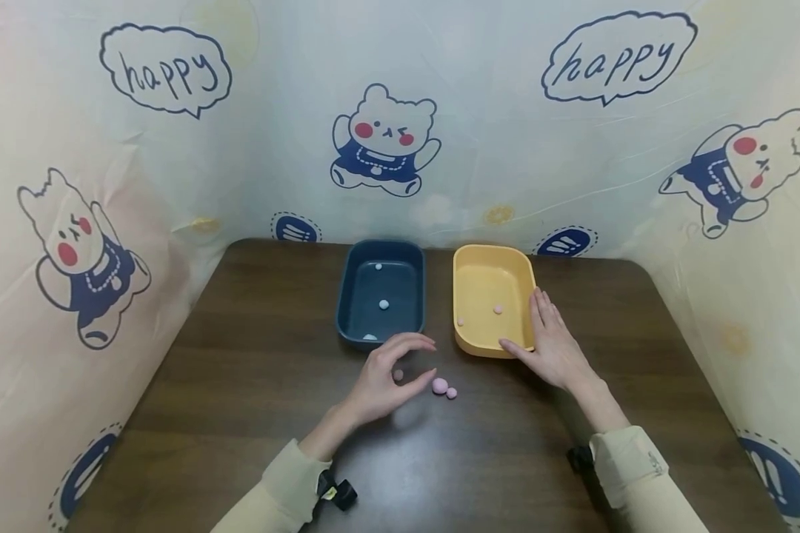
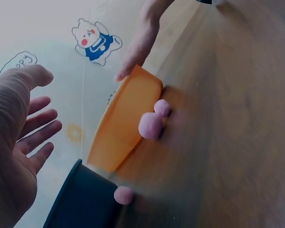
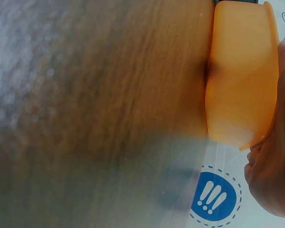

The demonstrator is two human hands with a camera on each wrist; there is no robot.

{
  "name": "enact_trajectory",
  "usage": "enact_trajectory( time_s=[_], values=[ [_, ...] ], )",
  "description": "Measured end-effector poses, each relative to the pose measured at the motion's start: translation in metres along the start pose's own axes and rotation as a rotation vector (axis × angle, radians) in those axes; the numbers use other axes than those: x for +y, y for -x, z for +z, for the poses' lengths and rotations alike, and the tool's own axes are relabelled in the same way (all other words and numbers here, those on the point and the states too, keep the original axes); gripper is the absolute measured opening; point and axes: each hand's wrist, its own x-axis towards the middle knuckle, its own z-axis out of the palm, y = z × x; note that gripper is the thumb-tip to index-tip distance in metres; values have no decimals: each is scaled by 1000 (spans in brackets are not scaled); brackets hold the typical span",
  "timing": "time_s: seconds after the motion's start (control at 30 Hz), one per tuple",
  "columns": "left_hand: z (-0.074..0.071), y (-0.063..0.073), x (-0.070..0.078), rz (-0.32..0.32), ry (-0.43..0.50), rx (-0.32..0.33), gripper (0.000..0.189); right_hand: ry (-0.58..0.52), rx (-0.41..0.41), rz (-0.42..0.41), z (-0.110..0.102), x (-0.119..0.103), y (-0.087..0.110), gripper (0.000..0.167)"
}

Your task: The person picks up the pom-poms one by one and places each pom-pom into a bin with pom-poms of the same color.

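Note:
My left hand (image 1: 387, 379) hovers over the table with thumb and fingers spread apart and nothing between them. Two pink balls (image 1: 440, 386), one larger than the other, lie side by side just right of its thumb. A third ball (image 1: 398, 375) shows behind the hand, and in the left wrist view this pink ball (image 2: 124, 195) is beside the dark bin. My right hand (image 1: 555, 344) rests against the near right corner of the yellow bin (image 1: 495, 352), its fingers straight along the right side and its thumb at the near rim. Small pinkish balls (image 1: 498, 309) lie inside that bin.
Left of the yellow bin stands a dark blue bin (image 1: 342, 296) with several small pale balls (image 1: 384, 304) in it. Both bins sit near the back edge of the brown wooden table (image 1: 253, 385). A printed cloth (image 1: 480, 148) with bears hangs around the table.

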Motion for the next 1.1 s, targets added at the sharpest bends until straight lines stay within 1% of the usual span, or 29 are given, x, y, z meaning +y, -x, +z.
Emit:
enact_trajectory(
  time_s=[0.07, 0.23, 0.4, 0.57, 0.7, 0.9, 1.1],
  values=[
    [-2, 4, -2, -1, -25, -9, 39, -3, 1, -1, -1, 1, 0, 123],
    [-9, 16, -7, -12, -116, -59, 46, 1, -1, -3, 0, 1, 0, 122],
    [-16, 27, -12, -33, -168, -96, 50, 13, 5, -4, 0, 1, 0, 122],
    [-21, 35, -18, -68, -211, -104, 49, 13, -4, -4, 0, 1, -1, 122],
    [-24, 38, -24, -117, -232, -106, 46, 10, -3, -5, 0, 1, -1, 121],
    [-23, 38, -34, -139, -295, -101, 42, 7, 1, -19, 0, 0, -2, 120],
    [-20, 37, -39, -166, -358, -142, 39, 7, 12, -26, 0, 0, -2, 120]
  ],
)
